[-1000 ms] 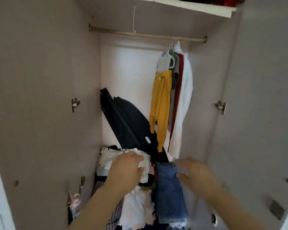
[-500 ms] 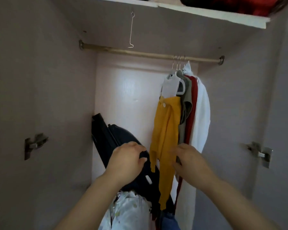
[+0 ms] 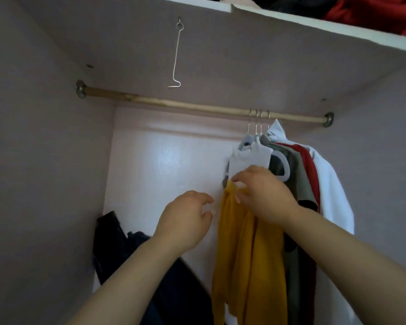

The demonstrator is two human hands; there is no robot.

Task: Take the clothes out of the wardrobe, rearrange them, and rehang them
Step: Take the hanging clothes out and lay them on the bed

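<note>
Bent wire hook and dark case
Thin bent wire hook (image 3: 176, 55) dangles at eleven o'clock; dark blue-black case (image 3: 117, 245) leans at seven o'clock.

Four pieces of clothing hang close together near the right end of the wooden rod (image 3: 197, 107) in the wardrobe. The yellow top (image 3: 249, 254) is in front and hangs long and loose from a white plastic hanger (image 3: 250, 158). Behind it come a grey-green top (image 3: 300, 174), a red top (image 3: 311, 167) and a white shirt (image 3: 331, 184), all touching.
</note>
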